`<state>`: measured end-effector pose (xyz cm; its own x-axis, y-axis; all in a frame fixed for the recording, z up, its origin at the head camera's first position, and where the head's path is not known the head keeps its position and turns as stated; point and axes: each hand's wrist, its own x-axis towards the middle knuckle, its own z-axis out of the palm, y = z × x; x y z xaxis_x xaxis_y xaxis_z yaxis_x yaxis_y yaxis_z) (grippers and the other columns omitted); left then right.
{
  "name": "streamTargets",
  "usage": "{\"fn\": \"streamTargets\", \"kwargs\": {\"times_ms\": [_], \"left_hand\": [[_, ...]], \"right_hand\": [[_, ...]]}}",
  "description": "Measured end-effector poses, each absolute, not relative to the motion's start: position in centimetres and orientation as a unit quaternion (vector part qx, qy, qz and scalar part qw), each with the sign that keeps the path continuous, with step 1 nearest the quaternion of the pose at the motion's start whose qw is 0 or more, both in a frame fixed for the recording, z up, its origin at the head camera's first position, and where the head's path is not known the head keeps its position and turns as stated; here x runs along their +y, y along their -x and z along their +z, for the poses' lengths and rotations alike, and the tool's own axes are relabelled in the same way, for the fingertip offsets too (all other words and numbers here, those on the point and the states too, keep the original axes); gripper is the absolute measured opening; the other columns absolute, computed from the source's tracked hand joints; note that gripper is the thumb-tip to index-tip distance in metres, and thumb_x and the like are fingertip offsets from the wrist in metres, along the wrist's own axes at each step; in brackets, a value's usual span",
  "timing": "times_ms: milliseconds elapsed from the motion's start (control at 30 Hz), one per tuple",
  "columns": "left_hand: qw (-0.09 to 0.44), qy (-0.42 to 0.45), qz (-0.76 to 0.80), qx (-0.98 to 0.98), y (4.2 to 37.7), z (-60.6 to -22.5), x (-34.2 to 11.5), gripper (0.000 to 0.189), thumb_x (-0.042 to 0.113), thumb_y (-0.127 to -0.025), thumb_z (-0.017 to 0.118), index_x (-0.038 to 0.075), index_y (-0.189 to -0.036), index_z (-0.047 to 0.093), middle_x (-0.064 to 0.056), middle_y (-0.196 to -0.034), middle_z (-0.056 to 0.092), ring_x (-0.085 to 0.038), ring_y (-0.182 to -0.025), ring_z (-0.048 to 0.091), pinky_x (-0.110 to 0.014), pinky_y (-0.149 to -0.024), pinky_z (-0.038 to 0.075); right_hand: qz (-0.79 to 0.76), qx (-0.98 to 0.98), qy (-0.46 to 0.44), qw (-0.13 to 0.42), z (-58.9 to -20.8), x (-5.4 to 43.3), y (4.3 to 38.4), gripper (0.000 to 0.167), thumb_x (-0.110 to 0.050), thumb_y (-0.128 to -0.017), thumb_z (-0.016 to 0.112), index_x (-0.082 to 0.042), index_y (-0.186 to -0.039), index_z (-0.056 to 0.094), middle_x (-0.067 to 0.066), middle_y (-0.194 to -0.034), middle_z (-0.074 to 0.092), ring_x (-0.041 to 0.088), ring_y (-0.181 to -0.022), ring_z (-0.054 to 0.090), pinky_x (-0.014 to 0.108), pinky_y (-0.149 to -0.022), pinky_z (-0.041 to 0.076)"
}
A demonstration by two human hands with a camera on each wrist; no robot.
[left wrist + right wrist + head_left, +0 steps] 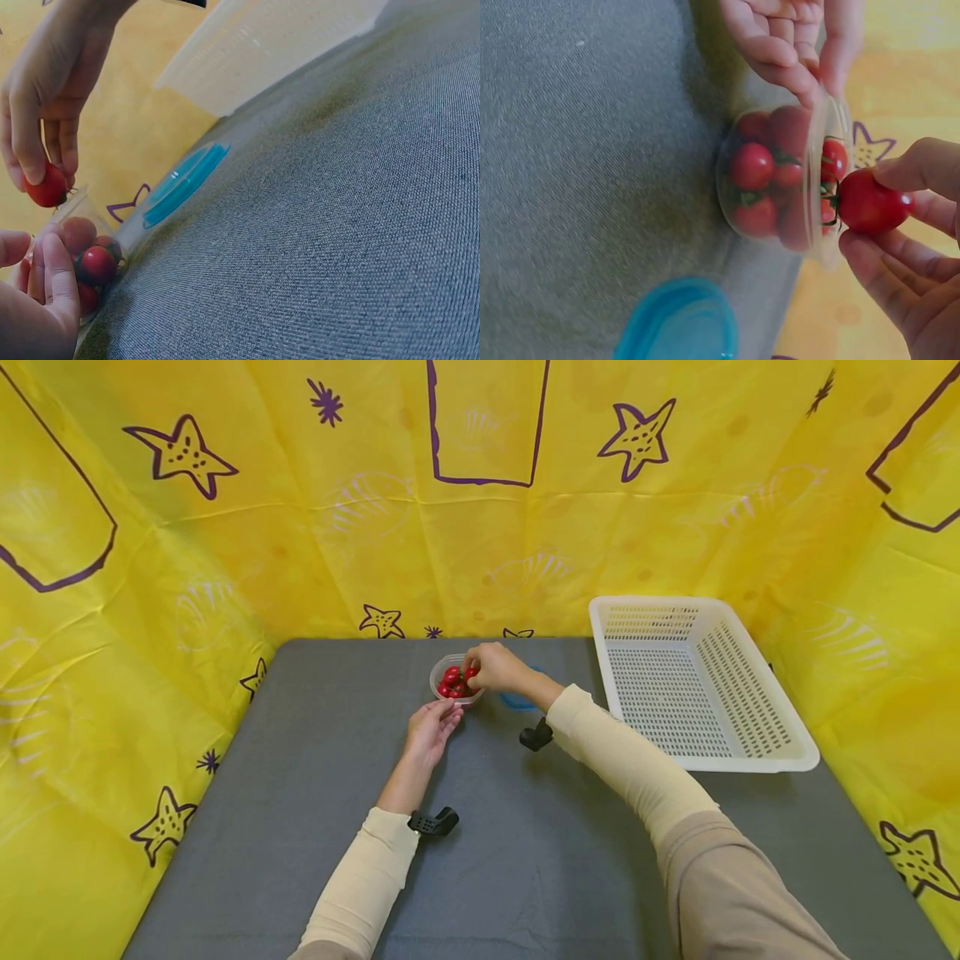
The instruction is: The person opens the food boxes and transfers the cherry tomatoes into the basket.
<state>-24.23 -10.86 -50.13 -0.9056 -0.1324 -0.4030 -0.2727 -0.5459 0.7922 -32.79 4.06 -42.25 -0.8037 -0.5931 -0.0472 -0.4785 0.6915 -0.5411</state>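
Note:
Between thumb and fingers, my right hand pinches a red cherry tomato with a green stem. That tomato is at the mouth of a clear plastic container, just above its rim. Several more cherry tomatoes lie inside, seen through the clear wall in the right wrist view. My left hand pinches the container's near rim with thumb and fingertips. A blue lid lies on the table beside the container, partly hidden under my right forearm in the head view.
A large white perforated basket stands at the right back of the grey cloth-covered table. Yellow patterned fabric hangs behind and on both sides. Each wrist wears a black camera mount.

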Motion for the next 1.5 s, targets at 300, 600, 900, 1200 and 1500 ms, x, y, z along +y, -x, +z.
{"fn": "streamTargets", "kwargs": {"times_ms": [300,600,900,1200,1500], "left_hand": [[0.042,0.214,0.853,0.474,24.3,-50.0,-10.7,0.006,0.006,-0.097,0.057,0.002,-0.1,0.058,0.002,-0.072,0.07,-0.008,-0.065,0.066,-0.017,-0.067,0.056],[0.04,0.213,0.854,0.473,24.4,-49.9,-10.6,0.005,0.006,-0.097,0.056,0.002,-0.099,0.058,0.002,-0.07,0.07,-0.007,-0.063,0.066,-0.017,-0.066,0.056],[0.048,0.219,0.847,0.481,24.4,-50.0,-10.9,0.005,0.009,-0.096,0.06,0.006,-0.093,0.06,0.002,-0.073,0.071,-0.008,-0.066,0.066,-0.019,-0.07,0.056],[0.044,0.211,0.846,0.488,24.3,-50.0,-10.8,0.006,0.008,-0.097,0.058,0.006,-0.092,0.06,0.003,-0.072,0.07,-0.007,-0.065,0.065,-0.018,-0.067,0.055],[0.043,0.217,0.846,0.486,24.3,-50.0,-10.7,0.003,0.008,-0.096,0.059,0.005,-0.095,0.059,0.002,-0.072,0.07,-0.007,-0.065,0.065,-0.017,-0.066,0.055]], "right_hand": [[-0.26,0.915,0.292,0.102,-40.7,5.1,33.3,0.028,-0.012,-0.086,0.07,0.0,-0.111,0.066,0.015,-0.103,0.071,0.025,-0.087,0.066,0.034,-0.076,0.055],[-0.27,0.913,0.289,0.102,-39.4,6.6,34.2,0.021,-0.012,-0.088,0.068,-0.002,-0.107,0.065,0.014,-0.099,0.07,0.024,-0.086,0.066,0.035,-0.077,0.054],[-0.293,0.914,0.265,0.093,-38.3,8.3,35.0,0.026,-0.009,-0.088,0.067,0.001,-0.111,0.063,0.019,-0.1,0.07,0.027,-0.086,0.065,0.036,-0.077,0.053],[-0.324,0.914,0.238,0.061,-37.4,10.9,36.1,0.024,-0.007,-0.087,0.068,0.003,-0.108,0.063,0.025,-0.105,0.067,0.034,-0.092,0.063,0.04,-0.079,0.054],[-0.35,0.917,0.182,0.051,-35.9,13.9,36.6,0.03,-0.013,-0.088,0.069,0.001,-0.113,0.062,0.026,-0.111,0.065,0.036,-0.098,0.062,0.041,-0.081,0.051]]}}
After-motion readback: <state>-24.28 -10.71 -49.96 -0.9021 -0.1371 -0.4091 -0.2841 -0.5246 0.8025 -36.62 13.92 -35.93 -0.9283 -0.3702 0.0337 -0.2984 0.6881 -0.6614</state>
